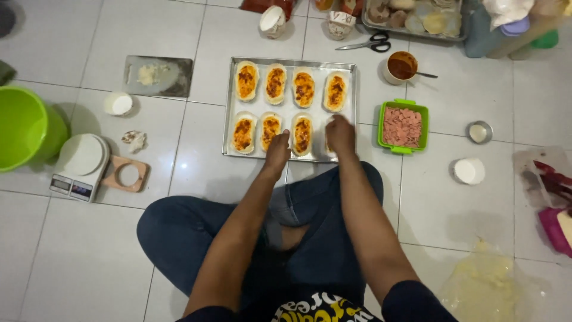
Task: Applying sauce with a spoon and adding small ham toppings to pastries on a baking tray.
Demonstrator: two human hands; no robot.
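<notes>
Right hand (340, 133) fingers curled over eighth bun (327, 142) on tray (351, 107) — grip unclear; left hand (277, 152) loosely closed, empty.

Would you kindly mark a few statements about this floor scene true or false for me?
1. The tray holds two rows of topped dough pieces. True.
2. The right hand is over the tray's near right corner. True.
3. The left hand holds the scissors. False: the scissors lie on the floor beyond the tray, and the left hand is at the tray's near edge.
4. The green box of pink slices sits left of the tray. False: it is to the right.
5. The scale stands on the left, near the green bowl. True.
</notes>
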